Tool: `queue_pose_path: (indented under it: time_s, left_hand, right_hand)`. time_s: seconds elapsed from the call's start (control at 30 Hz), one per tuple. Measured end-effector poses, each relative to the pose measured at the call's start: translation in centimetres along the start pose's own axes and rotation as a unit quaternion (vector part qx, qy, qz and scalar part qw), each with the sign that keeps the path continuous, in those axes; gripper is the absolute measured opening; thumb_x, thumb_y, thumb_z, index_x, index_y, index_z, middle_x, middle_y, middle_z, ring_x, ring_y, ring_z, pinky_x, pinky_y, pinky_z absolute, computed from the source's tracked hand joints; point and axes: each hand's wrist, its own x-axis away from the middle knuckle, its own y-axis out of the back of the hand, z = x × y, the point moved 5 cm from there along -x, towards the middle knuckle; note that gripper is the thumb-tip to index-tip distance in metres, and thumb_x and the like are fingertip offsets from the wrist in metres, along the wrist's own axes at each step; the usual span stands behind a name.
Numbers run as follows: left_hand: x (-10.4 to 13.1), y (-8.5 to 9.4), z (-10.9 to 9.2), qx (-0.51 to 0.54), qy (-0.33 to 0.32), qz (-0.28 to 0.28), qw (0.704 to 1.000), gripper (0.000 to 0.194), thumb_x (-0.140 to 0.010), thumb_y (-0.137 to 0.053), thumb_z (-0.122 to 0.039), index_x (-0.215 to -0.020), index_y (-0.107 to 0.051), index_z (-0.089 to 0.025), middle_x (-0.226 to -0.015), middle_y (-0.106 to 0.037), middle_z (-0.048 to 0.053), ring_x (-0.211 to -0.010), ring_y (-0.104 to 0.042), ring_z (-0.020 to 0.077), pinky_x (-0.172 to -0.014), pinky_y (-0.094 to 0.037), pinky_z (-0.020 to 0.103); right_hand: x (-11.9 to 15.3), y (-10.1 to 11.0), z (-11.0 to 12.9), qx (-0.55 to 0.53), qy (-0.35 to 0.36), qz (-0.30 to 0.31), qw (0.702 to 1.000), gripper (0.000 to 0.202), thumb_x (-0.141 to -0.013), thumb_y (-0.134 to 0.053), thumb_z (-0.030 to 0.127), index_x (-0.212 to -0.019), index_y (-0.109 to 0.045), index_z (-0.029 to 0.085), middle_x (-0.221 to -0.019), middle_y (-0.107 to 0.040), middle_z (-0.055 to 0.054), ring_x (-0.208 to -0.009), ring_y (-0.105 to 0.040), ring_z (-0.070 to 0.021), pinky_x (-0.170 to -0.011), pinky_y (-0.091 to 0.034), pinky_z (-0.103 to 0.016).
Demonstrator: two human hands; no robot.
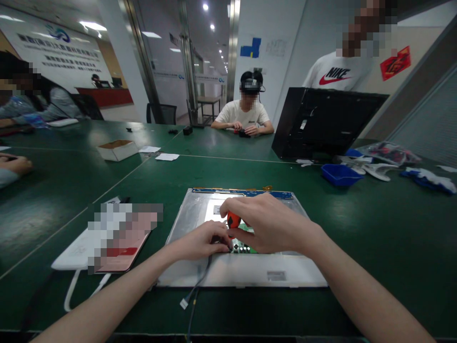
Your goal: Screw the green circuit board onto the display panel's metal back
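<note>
A flat silver display panel [293,271] lies on the green table in front of me, with a blue circuit strip [282,195] along its far edge. On its middle sits a green circuit board [246,248], partly covered by my hands. My right hand [266,221] grips an orange and black screwdriver handle [233,219] over the board; the tip is hidden. Close beside it, my left hand [210,239] has its fingers pinched at the board's left edge, near a dark cable [202,278]. The cable runs down over the panel to a white connector [183,303].
To the left lie a white power bank [71,250] and a pinkish phone [137,238]. Farther off are an open box [117,150], a blue tray [341,175], a large black monitor [328,124] and gloves [428,180]. Other people are around the table [378,228].
</note>
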Motion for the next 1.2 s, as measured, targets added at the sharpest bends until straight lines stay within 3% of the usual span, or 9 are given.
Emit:
queue_pose_path:
  time_s: [0.33, 0.7, 1.2]
  left_hand:
    - [0.2, -0.1, 0.4, -0.006, -0.006, 0.003, 1.0, 0.011, -0.089, -0.063, -0.024, -0.095, -0.067, -0.016, -0.098, -0.067, 0.006, -0.089, -0.062, 0.0206, -0.077, -0.049, 0.031]
    - [0.0, 0.3, -0.8, -0.021, 0.011, -0.001, 1.0, 0.004, -0.085, -0.065, -0.02, -0.086, -0.065, -0.016, -0.086, -0.064, 0.002, -0.081, -0.059, 0.0183, -0.07, -0.045, 0.027]
    - [0.0, 0.1, -0.1, -0.011, -0.013, 0.009, 1.0, 0.01, -0.089, -0.063, -0.026, -0.09, -0.067, -0.016, -0.091, -0.064, 0.004, -0.085, -0.059, 0.0199, -0.074, -0.047, 0.03]
  right_hand:
    - [0.1, -0.3, 0.0, 0.056, 0.013, -0.024, 0.998, 0.012, -0.093, -0.061, 0.03, -0.1, -0.059, 0.02, -0.089, -0.068, -0.002, -0.069, -0.057, -0.0131, -0.055, -0.022, -0.026]
    - [0.2, -0.1, 0.2, -0.002, 0.037, 0.002, 0.999, 0.01, -0.092, -0.058, 0.018, -0.102, -0.057, 0.02, -0.097, -0.068, -0.002, -0.076, -0.058, -0.013, -0.06, -0.028, -0.026]
    - [0.2, 0.0, 0.0, 0.049, -0.012, 0.0, 0.999, 0.011, -0.092, -0.06, 0.029, -0.097, -0.057, 0.02, -0.09, -0.07, -0.003, -0.073, -0.06, -0.0152, -0.058, -0.026, -0.026]
